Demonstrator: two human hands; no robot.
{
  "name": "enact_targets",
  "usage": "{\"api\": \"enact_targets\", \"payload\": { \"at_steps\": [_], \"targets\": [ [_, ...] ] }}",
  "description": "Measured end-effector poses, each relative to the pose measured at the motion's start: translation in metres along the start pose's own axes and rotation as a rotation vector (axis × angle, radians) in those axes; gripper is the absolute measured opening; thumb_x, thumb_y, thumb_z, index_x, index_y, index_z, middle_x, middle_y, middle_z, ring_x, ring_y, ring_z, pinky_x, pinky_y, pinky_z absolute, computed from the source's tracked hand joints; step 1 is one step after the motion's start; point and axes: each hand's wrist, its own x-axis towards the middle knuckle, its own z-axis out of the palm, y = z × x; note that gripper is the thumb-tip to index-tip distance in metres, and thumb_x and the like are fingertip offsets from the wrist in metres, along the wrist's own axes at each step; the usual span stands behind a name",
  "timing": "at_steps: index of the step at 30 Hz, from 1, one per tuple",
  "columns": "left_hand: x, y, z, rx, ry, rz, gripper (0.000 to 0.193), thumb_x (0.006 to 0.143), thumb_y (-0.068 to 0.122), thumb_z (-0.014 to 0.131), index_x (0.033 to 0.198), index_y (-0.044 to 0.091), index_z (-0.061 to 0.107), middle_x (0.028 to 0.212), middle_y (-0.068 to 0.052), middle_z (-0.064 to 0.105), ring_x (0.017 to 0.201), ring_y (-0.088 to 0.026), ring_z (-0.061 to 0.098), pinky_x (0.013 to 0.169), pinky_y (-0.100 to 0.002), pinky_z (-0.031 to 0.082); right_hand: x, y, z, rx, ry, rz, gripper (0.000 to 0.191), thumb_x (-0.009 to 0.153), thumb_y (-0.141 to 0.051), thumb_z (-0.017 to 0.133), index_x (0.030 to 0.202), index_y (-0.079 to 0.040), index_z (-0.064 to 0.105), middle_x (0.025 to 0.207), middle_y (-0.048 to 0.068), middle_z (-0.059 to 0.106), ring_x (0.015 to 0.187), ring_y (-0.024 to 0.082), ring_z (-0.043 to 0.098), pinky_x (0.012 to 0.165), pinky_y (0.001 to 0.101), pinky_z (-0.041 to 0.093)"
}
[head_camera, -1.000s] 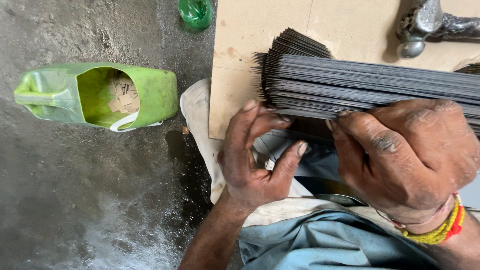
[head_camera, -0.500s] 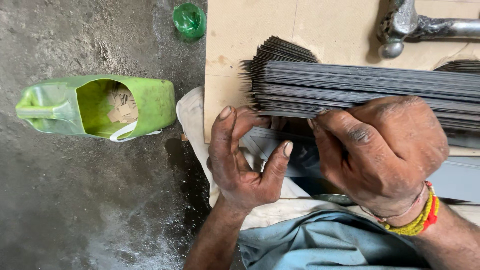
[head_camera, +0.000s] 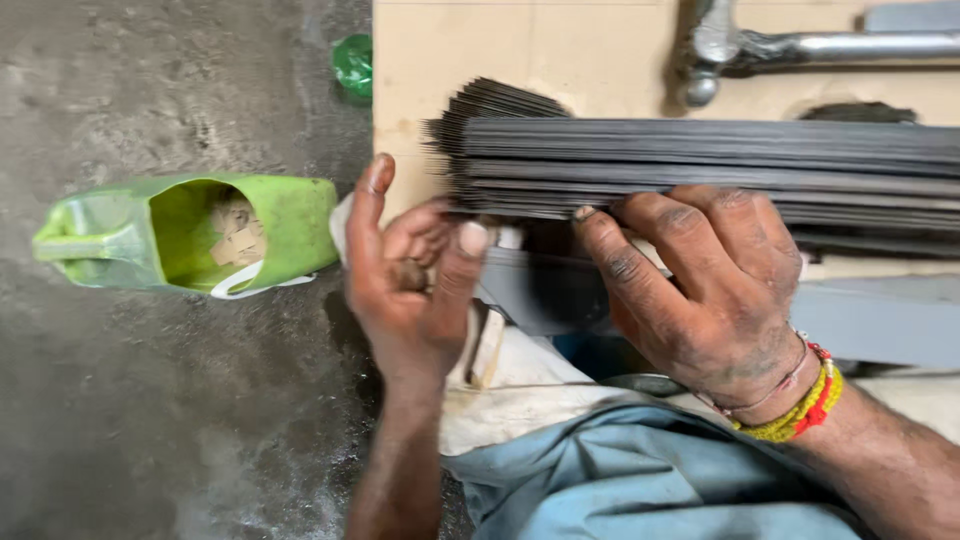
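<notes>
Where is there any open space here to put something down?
The grey floor below the cut green jug lies bare, as does the floor above it, left of the green cap. The tan board is bare along its top, left of the hammer. Around the rod bundle, left hand and right hand it is crowded.

Dull dark metal rods (head_camera: 700, 170), shiny steel hammer (head_camera: 800, 48), glossy green plastic jug (head_camera: 290, 225), rough concrete floor (head_camera: 150, 420)
</notes>
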Motion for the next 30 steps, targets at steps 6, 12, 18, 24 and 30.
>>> {"api": "enact_targets", "payload": {
  "at_steps": [6,12,18,24,30],
  "targets": [
    [0.007,0.021,0.003,-0.112,-0.030,-0.083,0.045,0.100,0.004,0.078,0.138,-0.010,0.058,0.095,-0.018,0.073,0.085,-0.020,0.075,0.080,-0.030,0.064,-0.102,0.066,-0.045,-0.235,-0.050,0.156,0.016,0.091,-0.013,0.082,0.101,-0.010,0.070,0.099,0.005,0.063,0.102,0.027,0.057,0.094,0.0441,0.043],
    [-0.003,0.017,0.012,-0.225,-0.009,-0.054,0.024,0.109,0.001,0.077,0.123,-0.013,0.063,0.096,-0.020,0.072,0.083,-0.026,0.076,0.077,-0.037,0.068,-0.160,0.113,-0.064,-0.283,-0.050,0.130,0.020,0.088,-0.007,0.080,0.099,-0.011,0.064,0.094,0.007,0.061,0.099,0.030,0.055,0.099,0.0512,0.042],
    [-0.009,0.002,0.011,-0.137,-0.052,0.055,0.021,0.112,0.003,0.075,0.120,-0.010,0.060,0.092,-0.019,0.069,0.084,-0.026,0.076,0.081,-0.039,0.068,-0.170,0.124,-0.065,-0.210,-0.042,0.113,0.036,0.087,-0.002,0.075,0.116,-0.011,0.056,0.093,0.006,0.056,0.095,0.029,0.052,0.091,0.0490,0.040],
    [-0.010,-0.006,0.015,0.018,-0.047,0.198,0.024,0.117,0.007,0.073,0.124,-0.011,0.058,0.099,-0.020,0.069,0.089,-0.025,0.077,0.085,-0.039,0.065,-0.170,0.135,-0.058,-0.177,-0.016,0.089,0.054,0.086,0.004,0.070,0.133,-0.011,0.048,0.092,0.004,0.051,0.090,0.027,0.048,0.084,0.0467,0.039],
    [-0.013,-0.015,0.019,0.052,-0.020,0.253,0.027,0.118,0.007,0.073,0.128,-0.012,0.056,0.105,-0.020,0.068,0.091,-0.024,0.077,0.084,-0.039,0.066,-0.178,0.143,-0.052,-0.210,-0.034,0.089,0.045,0.086,0.003,0.069,0.127,-0.010,0.056,0.097,0.009,0.048,0.095,0.031,0.050,0.083,0.0483,0.038]
  ]
}}
